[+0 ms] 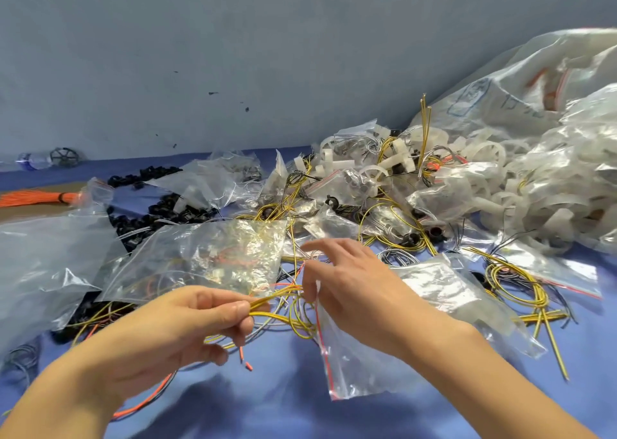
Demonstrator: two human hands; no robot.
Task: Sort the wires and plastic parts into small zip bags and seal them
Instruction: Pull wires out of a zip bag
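My left hand [187,328] pinches a bundle of yellow wires [283,300] between thumb and fingers; the wires loop out to the right. My right hand [347,281] hovers just right of the bundle, thumb holding the red-striped mouth of a small zip bag [354,365] that hangs below the palm, the other fingers spread. A clear zip bag [207,258] with yellow and orange wires inside lies just behind my left hand.
Blue table [267,405] strewn with clear bags, black plastic parts [167,211], white plastic parts [484,158] and more yellow wire coils [514,281]. A large clear bag [534,81] rises at right. An orange wire bundle [33,197] lies far left.
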